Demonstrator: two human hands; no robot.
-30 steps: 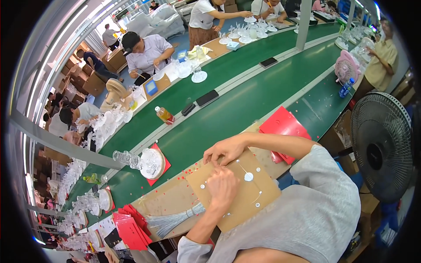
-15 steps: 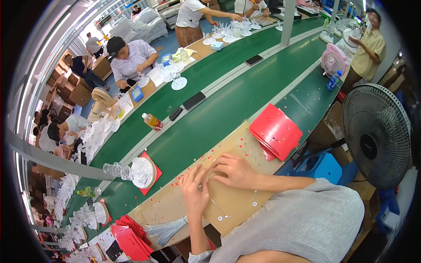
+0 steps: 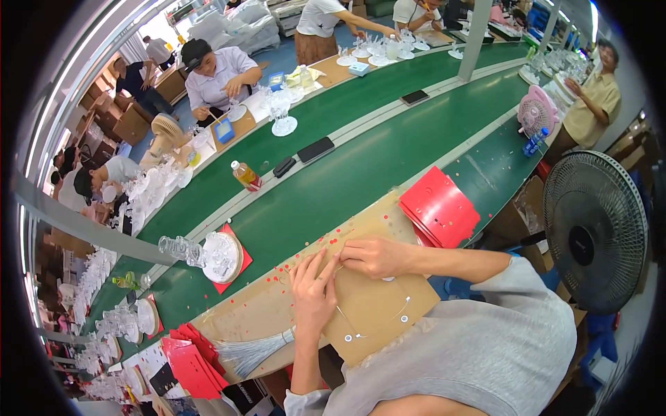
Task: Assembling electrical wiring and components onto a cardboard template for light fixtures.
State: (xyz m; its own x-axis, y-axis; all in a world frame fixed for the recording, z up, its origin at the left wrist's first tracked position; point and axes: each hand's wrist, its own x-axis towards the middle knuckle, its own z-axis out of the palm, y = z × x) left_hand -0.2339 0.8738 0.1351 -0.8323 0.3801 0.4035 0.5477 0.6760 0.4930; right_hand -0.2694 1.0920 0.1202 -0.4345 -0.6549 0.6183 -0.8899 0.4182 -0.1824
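My left hand (image 3: pixel 312 295) lies flat, fingers spread, on a brown cardboard sheet (image 3: pixel 378 312) at the near edge of the green bench. My right hand (image 3: pixel 374 256) rests beside it, fingers curled and pinching at the sheet's top edge; what it pinches is too small to tell. A thin bent wire (image 3: pixel 368 322) and small white rings lie on the cardboard. Tiny red dots (image 3: pixel 305 253) are scattered on the bench above both hands.
A stack of red cards (image 3: pixel 438 206) sits to the right, a clear glass piece on a round dish (image 3: pixel 220 255) to the left, a bundle of thin wires (image 3: pixel 253 350) at the lower left. A black standing fan (image 3: pixel 595 232) is at my right. Other people work across the green bench (image 3: pixel 347 166).
The cardboard sheet with the wire now lies under both hands, where half a second ago bare bench showed. My hands stay close together, the left flattened with fingers spread.
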